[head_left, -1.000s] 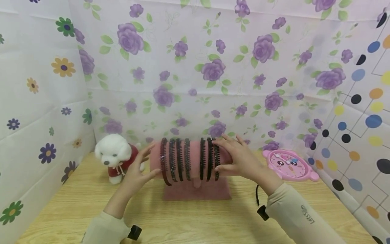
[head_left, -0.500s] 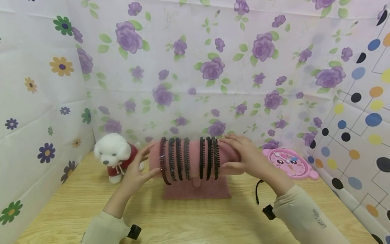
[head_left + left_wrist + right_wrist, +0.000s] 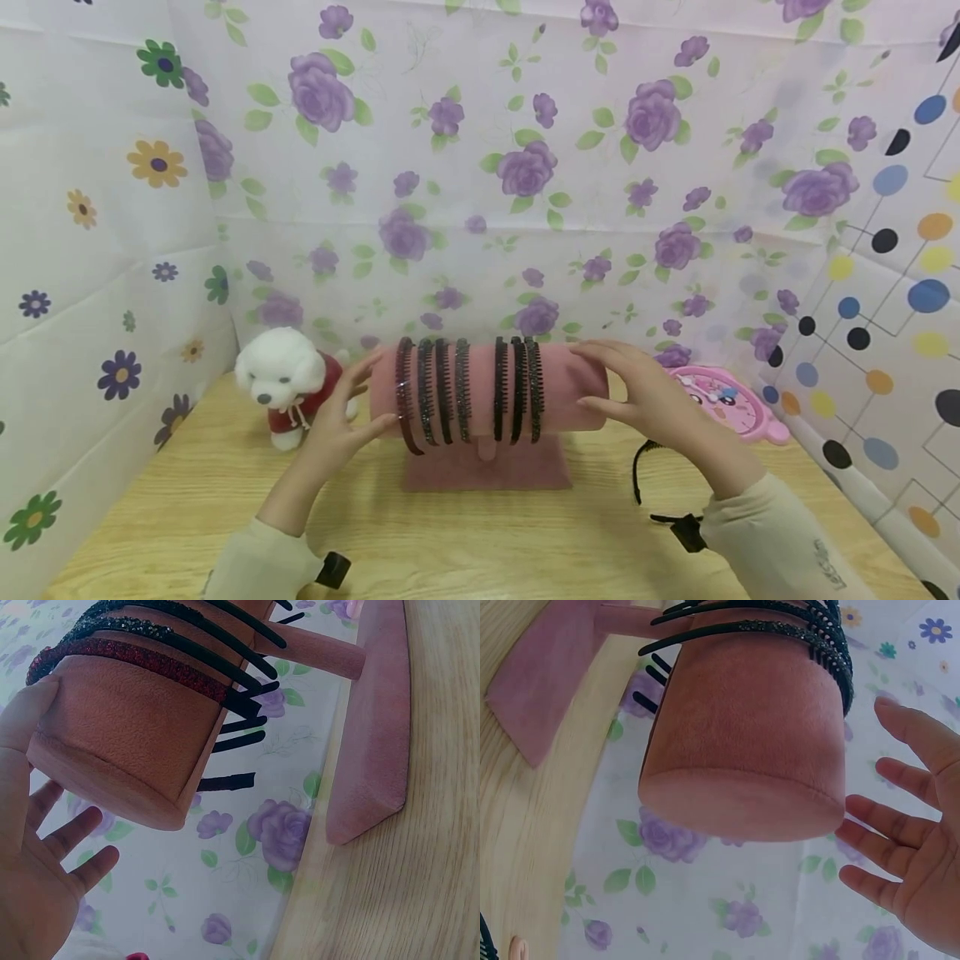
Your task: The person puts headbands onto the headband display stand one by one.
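A pink plush headband stand point(image 3: 573, 387) faces me, its horizontal roll carried on a short post over a flat base. Toward its left side sit several headbands, led by a dark red glittery headband point(image 3: 406, 396); a glittery headband point(image 3: 535, 392) ends a group of three dark ones further right. My left hand point(image 3: 337, 417) spans the roll's left end, thumb touching it, other fingers extended. At the opposite end is my right hand point(image 3: 648, 400), fingers spread and nothing held. The right wrist view shows its fingertips point(image 3: 853, 806) at the roll's edge.
A loose black headband point(image 3: 637, 479) lies on the wooden table point(image 3: 480, 550), partly hidden by the right arm. Behind that arm is a pink clock point(image 3: 742, 408). A white plush dog point(image 3: 277, 375) in red stands on the left. Patterned cloth point(image 3: 480, 275) encloses the table's back and sides.
My right hand has slid rightward along the roll, from the right-hand headbands to the roll's end. More of the loose headband shows. The left hand stays in place.
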`<state>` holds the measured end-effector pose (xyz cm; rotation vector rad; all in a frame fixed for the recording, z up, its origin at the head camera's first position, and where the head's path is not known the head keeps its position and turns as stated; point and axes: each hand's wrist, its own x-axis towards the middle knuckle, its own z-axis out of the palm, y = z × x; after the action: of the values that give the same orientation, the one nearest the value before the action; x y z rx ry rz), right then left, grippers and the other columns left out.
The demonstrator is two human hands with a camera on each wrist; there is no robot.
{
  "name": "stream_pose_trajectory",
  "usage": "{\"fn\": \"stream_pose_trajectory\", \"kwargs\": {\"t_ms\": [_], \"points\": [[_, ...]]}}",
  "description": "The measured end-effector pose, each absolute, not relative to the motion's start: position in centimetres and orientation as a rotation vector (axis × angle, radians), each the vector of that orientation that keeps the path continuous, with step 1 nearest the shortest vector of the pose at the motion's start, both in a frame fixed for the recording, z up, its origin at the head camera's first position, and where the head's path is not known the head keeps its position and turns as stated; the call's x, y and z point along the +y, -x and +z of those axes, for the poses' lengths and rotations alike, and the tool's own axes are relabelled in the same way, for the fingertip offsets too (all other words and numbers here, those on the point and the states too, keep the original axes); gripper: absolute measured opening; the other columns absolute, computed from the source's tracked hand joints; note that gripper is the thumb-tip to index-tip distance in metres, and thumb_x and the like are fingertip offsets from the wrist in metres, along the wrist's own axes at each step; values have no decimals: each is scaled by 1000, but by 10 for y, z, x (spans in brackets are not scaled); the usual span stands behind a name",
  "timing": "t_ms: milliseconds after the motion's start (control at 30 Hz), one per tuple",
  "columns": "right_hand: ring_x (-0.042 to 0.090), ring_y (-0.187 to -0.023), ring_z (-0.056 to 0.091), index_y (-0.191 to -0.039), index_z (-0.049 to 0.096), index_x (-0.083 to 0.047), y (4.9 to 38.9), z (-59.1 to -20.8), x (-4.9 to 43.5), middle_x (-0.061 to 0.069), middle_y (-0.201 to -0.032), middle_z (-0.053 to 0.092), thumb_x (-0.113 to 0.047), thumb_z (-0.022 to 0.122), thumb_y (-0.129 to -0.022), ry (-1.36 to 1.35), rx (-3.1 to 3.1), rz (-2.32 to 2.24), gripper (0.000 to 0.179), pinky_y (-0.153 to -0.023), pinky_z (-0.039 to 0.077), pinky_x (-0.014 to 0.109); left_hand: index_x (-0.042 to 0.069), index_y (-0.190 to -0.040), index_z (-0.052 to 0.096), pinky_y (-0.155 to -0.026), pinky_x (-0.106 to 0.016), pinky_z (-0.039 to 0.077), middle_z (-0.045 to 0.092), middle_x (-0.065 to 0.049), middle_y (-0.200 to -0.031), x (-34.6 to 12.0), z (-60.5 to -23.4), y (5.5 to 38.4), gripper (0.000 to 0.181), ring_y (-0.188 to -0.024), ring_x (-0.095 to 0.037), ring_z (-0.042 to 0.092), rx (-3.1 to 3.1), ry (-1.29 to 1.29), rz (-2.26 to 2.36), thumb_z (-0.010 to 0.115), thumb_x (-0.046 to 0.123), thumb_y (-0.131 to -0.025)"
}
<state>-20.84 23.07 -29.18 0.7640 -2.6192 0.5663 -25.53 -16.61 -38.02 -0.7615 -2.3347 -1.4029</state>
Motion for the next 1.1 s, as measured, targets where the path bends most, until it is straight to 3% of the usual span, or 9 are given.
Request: {"fn": "stream_pose_trajectory", "kwargs": {"t_ms": [467,833,1100], "points": [[39,-134,43,-141,47,-16,192,-299,258,14,-144,49,-32,69,-88,-638,-2678,626,59,-104,39,62,33,-151,26,-92,-80,34,25,-2,-159,-166,-379,253,80,-132,-44,39,-2351,749,-1418,71,15,-87],[40,-129,47,-139,49,-16,187,-315,279,13,-141,53,-37,66,-90,-537,-2700,669,57,-97,45,62,32,-150,27,-92,-80,33,25,-3,-159,-167,-383,255,79,-132,-44,39,-2342,759,-1429,71,14,-87],[40,-121,53,-134,54,-9,187,-333,302,16,-132,59,-29,71,-87,-511,-2629,668,54,-92,46,62,31,-150,27,-91,-79,35,26,-3,-159,-166,-379,253,80,-132,-45,39,-2332,761,-1413,71,13,-86]]}}
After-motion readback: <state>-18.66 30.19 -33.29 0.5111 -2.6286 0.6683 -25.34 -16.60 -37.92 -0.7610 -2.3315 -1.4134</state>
